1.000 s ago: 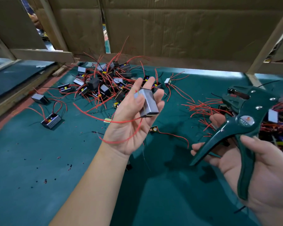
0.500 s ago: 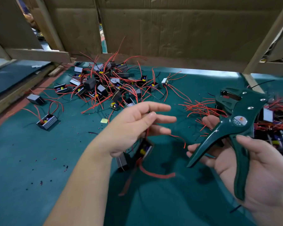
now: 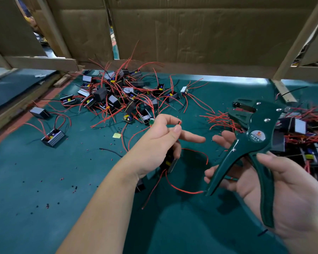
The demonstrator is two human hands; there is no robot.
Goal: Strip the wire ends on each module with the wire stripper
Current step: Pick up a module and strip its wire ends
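Green matting [image 3: 44, 180] covered the bench, with cardboard panels [image 3: 191, 33] behind. The left hand [image 3: 154, 143] pinched two wire ends [image 3: 179, 123] between thumb and forefinger, and one module [image 3: 171, 162] hung under its palm. Just beside it, the right hand [image 3: 292, 189] gripped one wire stripper [image 3: 253, 143], handles spread. A module pile [image 3: 117, 96] lay beyond the left hand.

The near left of the worktop [image 3: 35, 198] is bare green mat with only small insulation crumbs [image 3: 74, 188]. At the far middle a pile of modules [image 3: 117, 96] with red wires blocks the way, and a second heap [image 3: 301, 136] crowds the right edge. Between them the left grip [image 3: 158, 143], pinching a wire end [image 3: 179, 123], and the right grip [image 3: 286, 195], holding the wire stripper [image 3: 253, 136], take the gap. A cardboard wall [image 3: 191, 33] closes the back.
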